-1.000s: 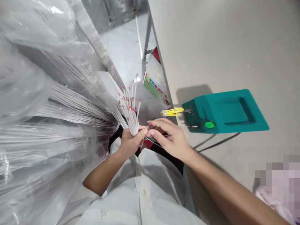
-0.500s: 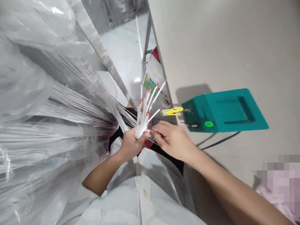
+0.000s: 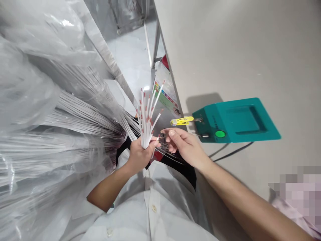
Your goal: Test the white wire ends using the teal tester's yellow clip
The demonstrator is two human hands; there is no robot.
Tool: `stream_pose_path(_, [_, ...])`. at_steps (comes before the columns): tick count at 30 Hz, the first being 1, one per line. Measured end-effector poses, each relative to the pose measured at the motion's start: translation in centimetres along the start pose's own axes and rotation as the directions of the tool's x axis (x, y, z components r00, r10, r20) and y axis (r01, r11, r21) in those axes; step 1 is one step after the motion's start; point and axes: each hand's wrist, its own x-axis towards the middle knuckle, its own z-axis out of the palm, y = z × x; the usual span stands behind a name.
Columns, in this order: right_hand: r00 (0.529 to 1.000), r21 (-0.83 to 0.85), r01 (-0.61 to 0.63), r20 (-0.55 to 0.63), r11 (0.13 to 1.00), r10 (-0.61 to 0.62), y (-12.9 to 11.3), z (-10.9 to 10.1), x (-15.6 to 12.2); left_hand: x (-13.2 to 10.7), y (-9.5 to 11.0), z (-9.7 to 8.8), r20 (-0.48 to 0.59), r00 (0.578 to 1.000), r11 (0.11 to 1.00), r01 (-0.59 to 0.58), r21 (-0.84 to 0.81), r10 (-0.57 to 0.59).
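Observation:
My left hand (image 3: 141, 154) is closed round a bundle of white cables (image 3: 146, 124), whose stripped reddish copper ends fan upward. Between its thumb and forefinger a single cable end (image 3: 158, 137) sticks out to the right, with reddish strands at its tip. Just right of that end is my right hand (image 3: 184, 144), its fingers loosely bent and apart, with nothing visible in them. Thin wires (image 3: 170, 149) run below and behind its fingers.
On the table (image 3: 225, 50) to the right stands a teal device (image 3: 235, 120) with a green button (image 3: 220, 134) and a yellow clip (image 3: 182, 121). Plastic-wrapped cable bundles (image 3: 82, 113) fill the left. A printed bag (image 3: 165, 90) lies beside the table edge. Pink cloth (image 3: 288, 211) shows lower right.
My right hand has drawn slightly away from the cable end, and its fingers have loosened. The bundle in my left hand has shifted a little left and stands more upright.

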Motion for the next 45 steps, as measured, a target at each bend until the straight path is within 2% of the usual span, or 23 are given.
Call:
stream_pose_path(1, [0.992, -0.122, 0.123, 0.009, 0.985, -0.123, 0.1, 0.0, -0.1, 0.1, 0.0, -0.1, 0.030, 1.000, 1.000, -0.004, -0.018, 0.005])
stream_pose_path(2, [0.966, -0.253, 0.257, 0.057, 0.933, -0.251, 0.2, -0.1, -0.2, 0.2, 0.0, -0.3, 0.061, 0.998, 1.000, -0.012, -0.027, 0.013])
stream_pose_path(3, [0.919, -0.381, 0.392, 0.121, 0.837, -0.375, 0.3, -0.1, -0.2, 0.3, 0.0, -0.4, 0.092, 0.996, 0.999, -0.017, -0.030, 0.020])
stream_pose_path(5, [0.785, -0.609, 0.581, 0.245, 0.539, -0.569, 0.2, -0.1, -0.4, 0.4, -0.1, -0.5, 0.132, 0.991, 0.999, -0.012, -0.046, 0.018])
stream_pose_path(7, [0.668, -0.760, 0.611, 0.344, 0.222, -0.660, -0.1, -0.2, -0.6, 0.4, -0.2, -0.4, 0.141, 0.990, 0.997, 0.015, -0.074, -0.004])
stream_pose_path(9, [0.623, -0.830, 0.558, 0.423, -0.006, -0.658, -0.6, -0.5, -0.8, 0.4, -0.4, -0.2, 0.137, 0.990, 0.994, 0.050, -0.092, -0.037])
stream_pose_path(10, [0.611, -0.843, 0.532, 0.450, -0.083, -0.651, -1.0, -0.7, -1.0, 0.5, -0.4, -0.1, 0.125, 0.991, 0.993, 0.068, -0.101, -0.055])
stream_pose_path(12, [0.595, -0.859, 0.482, 0.466, -0.172, -0.655, -1.8, -1.5, -1.3, 0.7, -0.4, 0.1, 0.096, 0.992, 0.987, 0.093, -0.128, -0.081])
stream_pose_path(14, [0.565, -0.886, 0.408, 0.433, -0.219, -0.703, -2.7, -2.6, -1.6, 1.2, -0.3, 0.3, 0.095, 0.992, 0.983, 0.100, -0.151, -0.086])
stream_pose_path(16, [0.575, -0.909, 0.328, 0.407, -0.256, -0.710, -3.5, -3.7, -1.6, 1.9, -0.1, 0.4, 0.122, 0.990, 0.985, 0.086, -0.151, -0.067])
stream_pose_path(19, [0.670, -0.916, 0.248, 0.398, -0.316, -0.626, -4.2, -4.9, -1.1, 2.9, 0.3, 0.9, 0.148, 0.989, 0.989, 0.044, -0.143, -0.023])
stream_pose_path(22, [0.759, -0.885, 0.212, 0.417, -0.415, -0.500, -4.5, -5.3, -0.4, 3.6, 0.4, 1.5, 0.160, 0.987, 0.989, 0.013, -0.148, 0.011])
stream_pose_path(26, [0.788, -0.840, 0.204, 0.445, -0.503, -0.424, -4.8, -5.2, 0.3, 4.1, 0.6, 2.1, 0.159, 0.987, 0.985, 0.010, -0.174, 0.018])
stream_pose_path(34, [0.821, -0.816, 0.298, 0.484, -0.495, -0.304, -6.4, -5.5, 1.8, 4.6, 1.7, 2.8, 0.187, 0.982, 0.983, 0.025, -0.184, 0.010])
stream_pose_path(40, [0.824, -0.850, 0.343, 0.477, -0.400, -0.306, -6.4, -6.0, 2.1, 4.9, 1.4, 3.4, 0.159, 0.987, 0.990, 0.035, -0.140, -0.013])
stream_pose_path(45, [0.828, -0.852, 0.319, 0.464, -0.415, -0.315, -6.1, -6.2, 2.0, 4.8, 1.4, 3.5, 0.120, 0.993, 0.998, -0.003, -0.066, 0.011])
